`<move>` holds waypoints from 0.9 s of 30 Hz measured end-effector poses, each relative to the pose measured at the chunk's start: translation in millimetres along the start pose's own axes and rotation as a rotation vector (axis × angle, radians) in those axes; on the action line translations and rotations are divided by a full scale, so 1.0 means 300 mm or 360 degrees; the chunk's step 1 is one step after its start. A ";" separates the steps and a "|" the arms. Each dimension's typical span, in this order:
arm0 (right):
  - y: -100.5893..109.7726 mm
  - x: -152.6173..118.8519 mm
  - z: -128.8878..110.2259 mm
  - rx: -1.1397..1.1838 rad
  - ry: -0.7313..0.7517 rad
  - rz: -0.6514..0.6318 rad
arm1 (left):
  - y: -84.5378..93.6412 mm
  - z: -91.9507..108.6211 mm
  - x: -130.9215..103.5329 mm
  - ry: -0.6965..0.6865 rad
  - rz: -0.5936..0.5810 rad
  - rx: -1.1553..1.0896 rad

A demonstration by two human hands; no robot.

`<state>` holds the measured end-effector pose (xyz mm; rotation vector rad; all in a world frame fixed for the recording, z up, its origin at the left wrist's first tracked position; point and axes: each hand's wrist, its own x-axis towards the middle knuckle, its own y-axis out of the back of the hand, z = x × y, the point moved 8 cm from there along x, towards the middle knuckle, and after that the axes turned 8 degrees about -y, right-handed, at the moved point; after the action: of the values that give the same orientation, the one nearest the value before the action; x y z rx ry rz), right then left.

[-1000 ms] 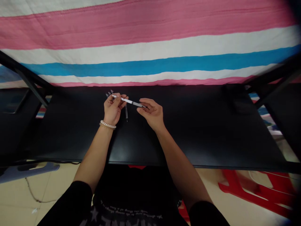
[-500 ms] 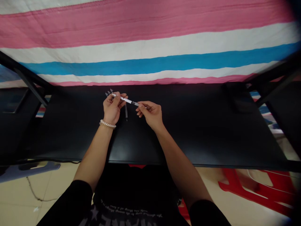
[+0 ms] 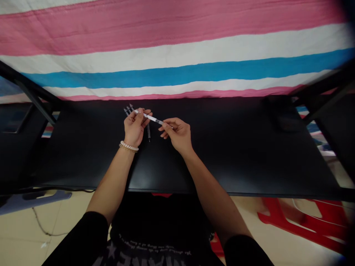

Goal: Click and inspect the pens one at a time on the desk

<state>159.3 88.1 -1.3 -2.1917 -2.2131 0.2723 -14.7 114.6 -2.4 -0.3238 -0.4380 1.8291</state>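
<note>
A white pen [image 3: 151, 118] with a dark and clear section at its right end is held between my two hands above the black table [image 3: 235, 147]. My left hand [image 3: 135, 127], with a beaded bracelet at the wrist, pinches its left part. The fingers of my right hand [image 3: 177, 133] are closed on its right end. Several dark pens [image 3: 128, 109] lie on the table just beyond my left hand, partly hidden by it. Another dark pen [image 3: 149, 132] shows between my hands, its upper part covered by my left fingers.
A striped pink, white and blue sheet [image 3: 177, 75] hangs behind the table. Black metal supports [image 3: 36, 101] stand at both sides. A dark, blurred object [image 3: 281, 112] is at the back right. Below are a red stool [image 3: 302, 225] and a bluish stool [image 3: 41, 199].
My left hand has shifted slightly right, towards my right hand, and less of the pen's white barrel shows between them. My right hand has hardly moved.
</note>
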 end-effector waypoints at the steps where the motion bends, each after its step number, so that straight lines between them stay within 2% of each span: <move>1: 0.002 -0.002 0.000 -0.0005 -0.0005 0.0016 | -0.002 0.000 -0.002 0.0001 0.0002 -0.0003; 10: -0.004 -0.020 -0.011 -0.0084 -0.0003 0.0089 | -0.004 -0.005 -0.003 0.0004 -0.0019 -0.0044; 15: -0.012 -0.010 0.020 -0.0142 -0.0115 -0.0013 | -0.008 -0.011 -0.003 0.0021 -0.0049 -0.0095; 20: -0.005 -0.010 -0.012 -0.0135 0.0117 0.0016 | 0.008 -0.003 0.000 -0.0037 0.0036 -0.0094; 24: -0.017 -0.008 0.012 -0.0133 -0.0016 -0.0052 | 0.005 0.000 0.001 -0.0049 0.0011 -0.0097; 27: -0.010 -0.009 0.000 -0.0050 0.0055 -0.0018 | 0.005 0.004 0.001 -0.0072 0.0009 -0.0106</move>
<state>156.4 85.3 -0.7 -2.1813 -2.2264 0.1993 -16.6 114.4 -1.9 -0.3301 -0.5310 1.8328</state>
